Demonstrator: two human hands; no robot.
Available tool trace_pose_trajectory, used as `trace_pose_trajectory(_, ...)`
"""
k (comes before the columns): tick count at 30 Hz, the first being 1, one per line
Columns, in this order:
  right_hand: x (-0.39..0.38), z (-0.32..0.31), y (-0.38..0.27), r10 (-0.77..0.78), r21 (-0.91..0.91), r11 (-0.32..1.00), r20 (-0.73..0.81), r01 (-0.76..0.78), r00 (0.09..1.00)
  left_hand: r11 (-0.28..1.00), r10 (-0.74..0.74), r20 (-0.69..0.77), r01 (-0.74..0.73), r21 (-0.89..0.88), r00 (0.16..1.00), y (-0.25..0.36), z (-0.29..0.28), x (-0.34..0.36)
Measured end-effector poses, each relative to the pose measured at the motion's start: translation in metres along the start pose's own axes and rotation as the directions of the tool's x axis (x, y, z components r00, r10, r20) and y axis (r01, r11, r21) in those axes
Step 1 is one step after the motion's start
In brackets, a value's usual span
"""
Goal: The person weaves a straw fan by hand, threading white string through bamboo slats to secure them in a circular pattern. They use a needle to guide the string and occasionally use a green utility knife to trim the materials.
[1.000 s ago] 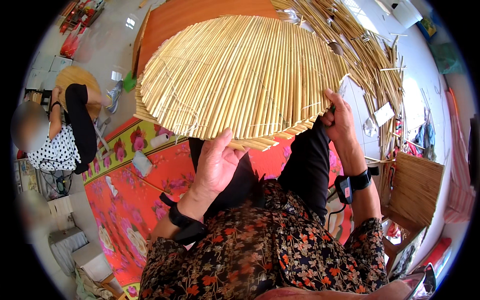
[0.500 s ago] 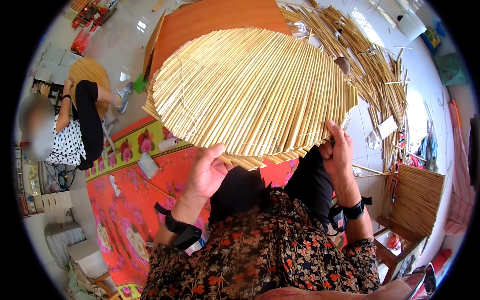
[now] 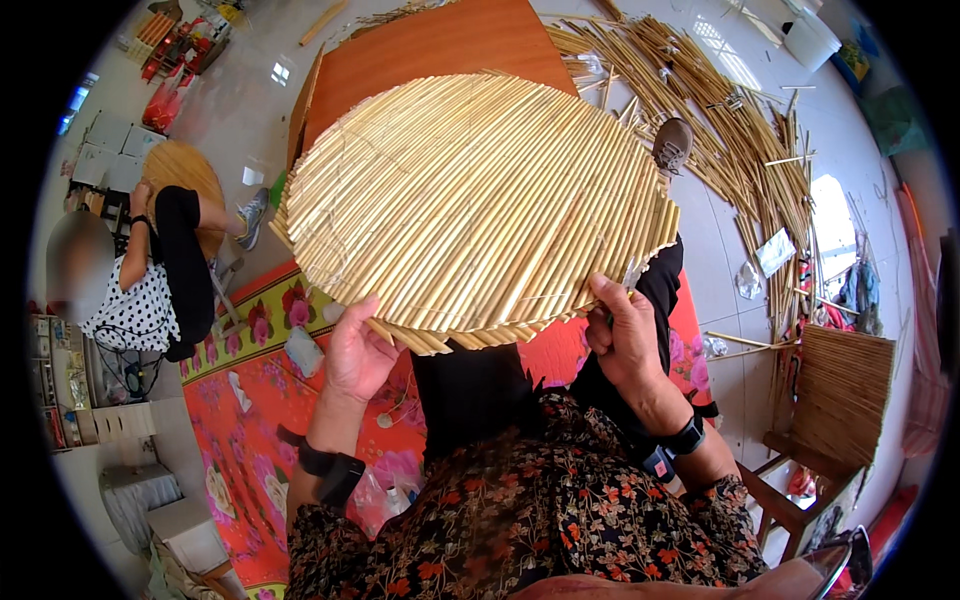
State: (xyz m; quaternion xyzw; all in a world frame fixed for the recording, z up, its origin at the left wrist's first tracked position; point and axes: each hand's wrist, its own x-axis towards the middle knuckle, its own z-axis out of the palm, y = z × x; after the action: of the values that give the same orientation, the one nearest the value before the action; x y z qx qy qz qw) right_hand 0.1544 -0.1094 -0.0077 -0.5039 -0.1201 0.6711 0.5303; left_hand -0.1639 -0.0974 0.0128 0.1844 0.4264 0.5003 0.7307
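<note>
A round mat of straw-coloured reed stalks (image 3: 480,200) is held out in front of me, above my lap. The stalks lie side by side, crossed by thin stitched lines, and a second layer of stalk ends shows under the near edge. My left hand (image 3: 362,352) pinches the near left rim, thumb on top. At the near right rim my right hand (image 3: 628,335) grips the edge, with its thumb on top and fingers curled beneath. The mat's underside is hidden.
An orange-brown board (image 3: 440,55) stands behind the mat. Loose stalks (image 3: 740,130) lie heaped on the tiled floor at the far right. A red flowered cloth (image 3: 235,440) covers the floor at left. Another person (image 3: 135,270) sits at left by a round board. A wooden chair (image 3: 840,400) stands right.
The mat and both my hands have moved left and slightly nearer. My right shoe has come into fuller view beyond the mat. Both hands keep their hold on the rim.
</note>
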Motion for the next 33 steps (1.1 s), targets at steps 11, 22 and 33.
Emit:
trace_pose_trajectory(11, -0.001, -0.011, 0.019, 0.072, -0.151, 0.988, 0.213, -0.04, 0.974, 0.987, 0.116, -0.088, -0.105, 0.121, 0.989, 0.033, -0.02, 0.018)
trace_pose_trajectory(22, 0.043, 0.032, 0.032, 0.037, -0.261, 0.965, 0.208, 0.019, 0.977, 0.999, 0.007, 0.035, -0.009, 0.042, 0.999, 0.042, -0.108, 0.087)
trace_pose_trajectory(33, 0.131, 0.031, 0.083, 0.314, -0.25, 0.919, -0.003, -0.304, 0.95, 0.98, -0.156, 0.072, 0.163, -0.115, 0.985, -0.012, -0.177, 0.163)
